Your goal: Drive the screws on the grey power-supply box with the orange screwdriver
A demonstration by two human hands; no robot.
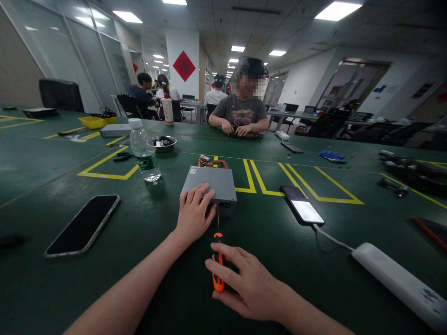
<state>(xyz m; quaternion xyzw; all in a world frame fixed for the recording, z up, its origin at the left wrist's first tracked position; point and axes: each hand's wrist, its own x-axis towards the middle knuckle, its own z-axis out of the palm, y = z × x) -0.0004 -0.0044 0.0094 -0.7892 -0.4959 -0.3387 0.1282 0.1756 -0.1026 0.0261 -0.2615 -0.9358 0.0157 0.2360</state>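
Observation:
A grey metal computer power supply (213, 179) lies on the green table, with a bundle of coloured wires (211, 162) behind it. My left hand (195, 209) grips its near left part, fingers over the top and thumb down by the front edge. In my right hand (244, 279) is an orange and black screwdriver (218, 278), held between thumb and fingers at the handle. Its thin shaft points away from me, up to the near face of the power supply. I cannot see how the tip meets the case.
A water bottle (145, 156) and a metal bowl (164, 144) stand left of the power supply. One phone (84, 225) lies at left, another (302, 204) at right, cabled to a white power strip (398, 284). Across the table sits a person (240, 111).

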